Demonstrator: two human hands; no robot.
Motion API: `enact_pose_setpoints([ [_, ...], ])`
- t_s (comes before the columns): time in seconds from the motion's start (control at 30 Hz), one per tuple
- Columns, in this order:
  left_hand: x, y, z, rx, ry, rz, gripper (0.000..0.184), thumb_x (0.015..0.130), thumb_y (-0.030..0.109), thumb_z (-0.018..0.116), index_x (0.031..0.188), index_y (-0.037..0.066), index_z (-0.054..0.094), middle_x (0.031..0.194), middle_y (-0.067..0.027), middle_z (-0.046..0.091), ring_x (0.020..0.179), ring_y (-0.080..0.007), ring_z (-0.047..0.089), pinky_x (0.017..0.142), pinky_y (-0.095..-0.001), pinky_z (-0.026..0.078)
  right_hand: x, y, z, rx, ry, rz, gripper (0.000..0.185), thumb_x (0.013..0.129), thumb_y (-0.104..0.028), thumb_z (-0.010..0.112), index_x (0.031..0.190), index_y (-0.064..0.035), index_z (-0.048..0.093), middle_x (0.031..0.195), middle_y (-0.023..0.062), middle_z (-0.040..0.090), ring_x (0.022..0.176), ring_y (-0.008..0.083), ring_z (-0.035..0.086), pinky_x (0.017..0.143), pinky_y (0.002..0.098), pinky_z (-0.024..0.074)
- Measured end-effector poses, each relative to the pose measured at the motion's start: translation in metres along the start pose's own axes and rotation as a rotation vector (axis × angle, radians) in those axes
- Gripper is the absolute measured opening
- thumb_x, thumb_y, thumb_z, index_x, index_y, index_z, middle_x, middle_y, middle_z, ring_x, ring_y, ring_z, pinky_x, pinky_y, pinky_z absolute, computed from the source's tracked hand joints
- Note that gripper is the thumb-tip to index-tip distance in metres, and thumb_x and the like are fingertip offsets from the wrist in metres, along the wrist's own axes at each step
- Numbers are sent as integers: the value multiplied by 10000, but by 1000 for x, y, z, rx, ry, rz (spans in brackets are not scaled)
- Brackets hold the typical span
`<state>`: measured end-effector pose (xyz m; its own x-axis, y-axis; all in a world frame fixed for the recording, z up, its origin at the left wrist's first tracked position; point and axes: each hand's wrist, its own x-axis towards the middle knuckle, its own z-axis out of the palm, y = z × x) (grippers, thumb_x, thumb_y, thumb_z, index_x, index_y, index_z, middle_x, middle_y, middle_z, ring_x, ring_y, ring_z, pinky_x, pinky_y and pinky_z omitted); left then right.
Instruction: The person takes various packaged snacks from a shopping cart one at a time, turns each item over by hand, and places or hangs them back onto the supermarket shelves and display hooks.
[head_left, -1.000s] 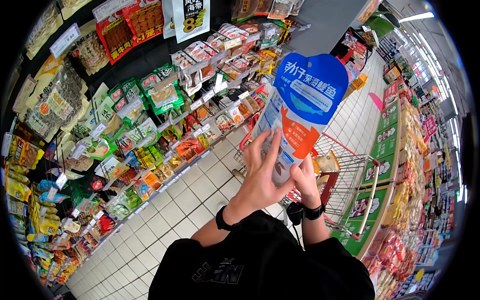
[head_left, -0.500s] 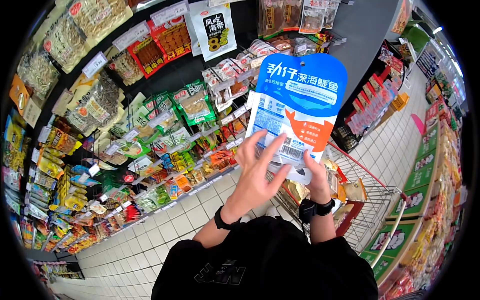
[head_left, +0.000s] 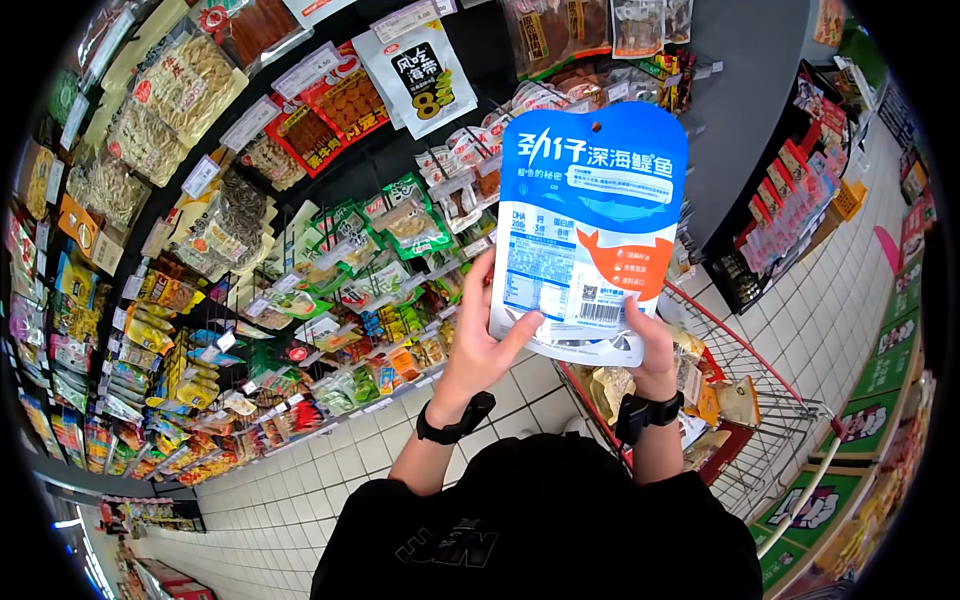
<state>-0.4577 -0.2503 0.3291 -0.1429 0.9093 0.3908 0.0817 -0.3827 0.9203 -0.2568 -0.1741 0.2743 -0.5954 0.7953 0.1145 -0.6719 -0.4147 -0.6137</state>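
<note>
A blue, white and orange snack pouch with a fish print is held upright in front of me, its printed panel with a barcode facing me. My left hand is closed on the pouch's lower left edge, thumb on the front and fingers behind. At the lower right corner my right hand grips it too, thumb pressed near the barcode. The fingers behind the pouch are mostly hidden. Both wrists wear black bands.
Hanging snack packets fill the shelf rack to the left. A wire shopping cart with several packages stands at the right, beyond my right forearm. Green display bins line the far right, and a grey pillar rises behind the pouch.
My left hand has gone from spread fingers over the pouch's front to a grip on its left edge. The pouch has shifted slightly left and its lower print is uncovered.
</note>
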Motion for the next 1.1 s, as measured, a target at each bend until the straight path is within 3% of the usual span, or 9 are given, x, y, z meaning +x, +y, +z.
enact_pose_setpoints([
  [0.2,-11,-20,14,-40,74,-146,545,924,46,586,1389,-38,314,1212,-127,583,1108,-160,571,927,-292,462,-2,-4,-19,7,62,77,489,968,-205,510,1370,44,386,1336,176,523,1191,291,552,1002,405,442],
  [0.4,-15,-14,20,-20,132,-164,514,943,75,571,1383,-36,330,1211,-114,589,1076,-149,583,906,-283,474,3,-4,-25,42,49,131,483,974,-190,496,1378,47,374,1345,179,515,1189,296,554,1002,411,443],
  [0.47,-19,-12,18,-21,153,-174,508,947,86,569,1381,-37,334,1207,-112,593,1068,-146,585,900,-281,478,4,-2,-24,88,56,154,485,960,-175,533,1374,31,388,1322,146,531,1166,252,565,980,370,448],
  [0.7,-34,-2,5,-62,221,-226,454,948,66,560,1352,-23,371,1143,-103,615,1000,-126,599,840,-261,485,13,15,-21,82,0,216,487,973,-180,495,1386,41,362,1355,174,506,1202,293,543,1009,413,436],
  [0.97,-41,-2,-30,-80,269,-181,454,933,19,558,1342,-20,364,1133,-121,620,993,-136,609,813,-269,500,29,30,6,-130,78,209,495,931,-164,588,1355,21,412,1284,113,547,1153,210,555,976,343,427],
  [1.1,-29,-15,-65,-180,158,-169,364,920,-11,556,1242,0,389,1108,-113,612,1012,-134,595,820,-261,492,39,37,25,-245,85,181,493,913,-168,620,1335,21,449,1271,106,561,1165,201,538,976,331,411],
])
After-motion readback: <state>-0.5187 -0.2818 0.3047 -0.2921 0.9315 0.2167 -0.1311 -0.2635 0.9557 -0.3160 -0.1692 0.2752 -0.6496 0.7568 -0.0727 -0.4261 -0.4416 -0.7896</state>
